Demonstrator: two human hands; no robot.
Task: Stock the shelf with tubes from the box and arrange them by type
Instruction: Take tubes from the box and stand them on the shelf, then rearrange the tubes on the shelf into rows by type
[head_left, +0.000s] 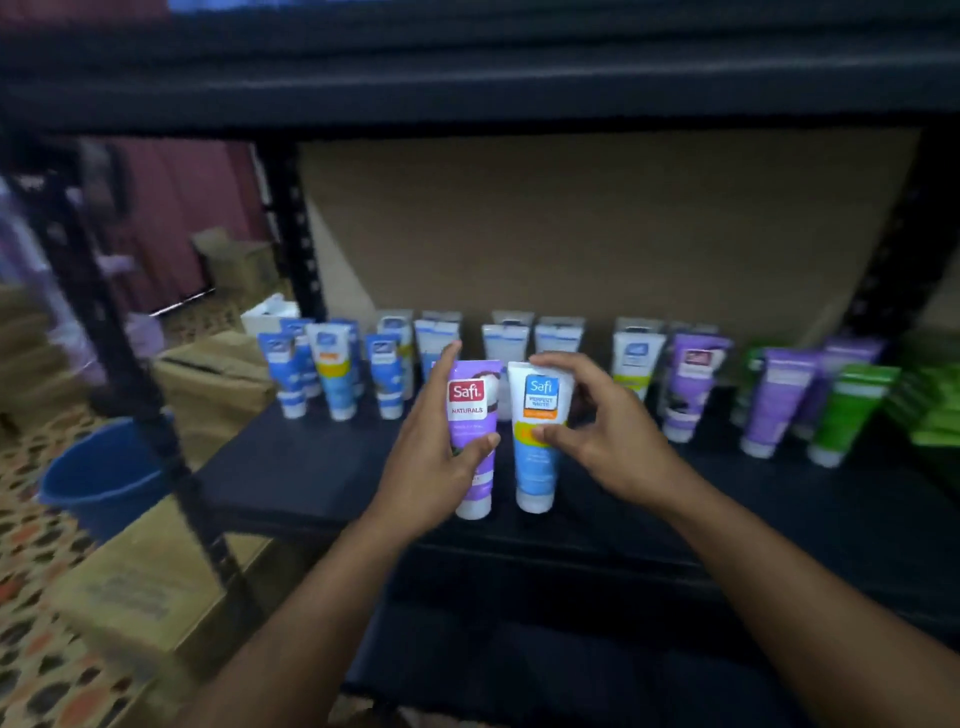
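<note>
While standing cap-down at frame centre on the shelf: left hand fingers gripping purple tube, right hand fingers pinching blue tube just beside it.

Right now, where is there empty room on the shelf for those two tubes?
The front strip of the shelf is bare, left of the purple tube and right of the white tube. The back row is crowded, especially far right.
</note>
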